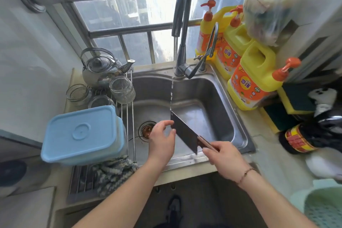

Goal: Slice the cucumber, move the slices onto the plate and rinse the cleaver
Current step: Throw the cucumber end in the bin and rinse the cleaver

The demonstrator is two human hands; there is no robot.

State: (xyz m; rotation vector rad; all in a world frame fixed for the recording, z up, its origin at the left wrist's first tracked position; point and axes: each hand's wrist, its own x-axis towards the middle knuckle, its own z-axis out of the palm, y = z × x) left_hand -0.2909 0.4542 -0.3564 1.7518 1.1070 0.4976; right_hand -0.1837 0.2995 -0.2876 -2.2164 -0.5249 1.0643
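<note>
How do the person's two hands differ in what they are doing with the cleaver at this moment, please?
The right hand grips the cleaver by its handle; the left hand only touches the blade's side with its fingertips. The right hand is nearer the sink's front rim; the left is near the drain. Both are over the sink.

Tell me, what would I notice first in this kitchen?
Probably the dark cleaver held over the sink, with water from the tap running onto its tip. Next, the bright yellow soap bottles on the right and the blue box on the left.
</note>
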